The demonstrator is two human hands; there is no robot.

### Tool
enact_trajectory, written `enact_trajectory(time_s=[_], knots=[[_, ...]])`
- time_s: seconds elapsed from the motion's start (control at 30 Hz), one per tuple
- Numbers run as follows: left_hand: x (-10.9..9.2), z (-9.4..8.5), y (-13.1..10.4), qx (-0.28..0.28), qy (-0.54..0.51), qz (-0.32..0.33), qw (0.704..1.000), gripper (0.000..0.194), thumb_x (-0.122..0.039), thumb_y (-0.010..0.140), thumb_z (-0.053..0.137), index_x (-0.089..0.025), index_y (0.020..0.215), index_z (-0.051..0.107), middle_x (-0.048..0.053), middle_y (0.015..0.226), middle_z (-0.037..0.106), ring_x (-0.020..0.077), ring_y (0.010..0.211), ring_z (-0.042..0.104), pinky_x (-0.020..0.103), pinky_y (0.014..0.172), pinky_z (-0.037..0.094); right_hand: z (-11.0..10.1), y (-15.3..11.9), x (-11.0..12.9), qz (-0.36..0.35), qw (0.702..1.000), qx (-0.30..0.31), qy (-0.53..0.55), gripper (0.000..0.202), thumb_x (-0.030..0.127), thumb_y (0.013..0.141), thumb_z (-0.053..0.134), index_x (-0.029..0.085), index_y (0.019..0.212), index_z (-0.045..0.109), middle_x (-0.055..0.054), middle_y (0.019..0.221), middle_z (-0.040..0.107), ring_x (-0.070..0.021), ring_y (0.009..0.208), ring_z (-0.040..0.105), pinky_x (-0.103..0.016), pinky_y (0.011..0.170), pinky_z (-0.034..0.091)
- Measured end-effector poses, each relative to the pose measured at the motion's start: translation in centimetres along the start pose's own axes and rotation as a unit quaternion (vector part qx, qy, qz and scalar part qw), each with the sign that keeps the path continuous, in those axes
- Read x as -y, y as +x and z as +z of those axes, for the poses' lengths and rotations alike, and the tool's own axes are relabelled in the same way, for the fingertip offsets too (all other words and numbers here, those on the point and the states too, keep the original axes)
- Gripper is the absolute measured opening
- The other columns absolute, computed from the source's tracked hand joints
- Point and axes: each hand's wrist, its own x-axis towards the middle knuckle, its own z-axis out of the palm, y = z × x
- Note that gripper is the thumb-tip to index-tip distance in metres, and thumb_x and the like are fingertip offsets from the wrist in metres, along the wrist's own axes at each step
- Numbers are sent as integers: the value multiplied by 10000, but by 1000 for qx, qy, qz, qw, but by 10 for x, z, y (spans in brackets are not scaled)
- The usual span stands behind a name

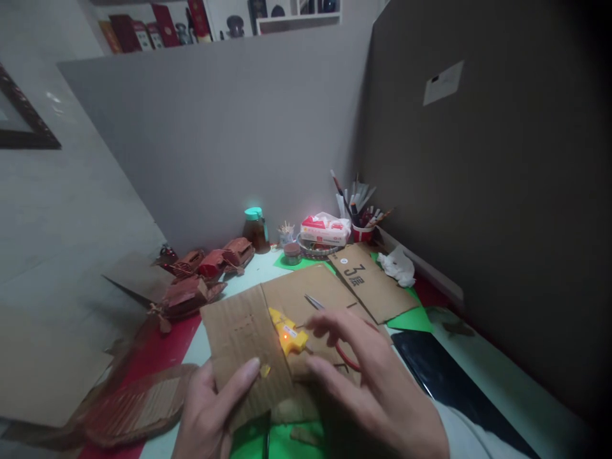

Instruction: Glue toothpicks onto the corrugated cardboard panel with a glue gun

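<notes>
My left hand (pixel 217 408) grips a brown piece of cardboard (pixel 246 325) by its near left part, thumb on top. A small yellowish spot (pixel 264 370) sits on the cardboard near the thumb tip. A yellow glue gun (pixel 288 335) with a small glowing orange-red light lies just right of this piece. Over it and to its right hovers my right hand (pixel 368 376), fingers and thumb apart with nothing seen between them. Partly hidden beneath that hand are scissors (pixel 313 301), with pale blades and a red handle, on another cardboard sheet (pixel 306 284).
Reddish-brown model boats (pixel 191 294) line the left side, near a slatted oval piece (pixel 138 408). Along the back stand a teal-lidded jar (pixel 256 231), a tissue pack (pixel 325 228) and a cup of brushes (pixel 362 233). A dark flat panel (pixel 449 376) lies right; grey partitions (pixel 229 140) enclose the table.
</notes>
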Motion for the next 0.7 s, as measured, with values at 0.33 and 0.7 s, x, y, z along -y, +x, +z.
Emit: enact_trajectory(time_s=[0.33,0.7], knots=[[23,1,1,28,12,-39,999,321,-394,674,801,-199,921,739,37,874,785,253,860,725,256,693,593,16,8,-13,131,967,92,198,225,274,870,525,197,676,441,55,596,448,-111,580,430,-237,538,312],[29,-18,12,-4,-34,-34,999,249,-310,594,860,-193,783,747,46,786,780,296,840,736,334,717,619,9,4,-16,112,962,75,238,230,289,832,554,202,653,440,60,567,401,-113,542,378,-250,504,265]])
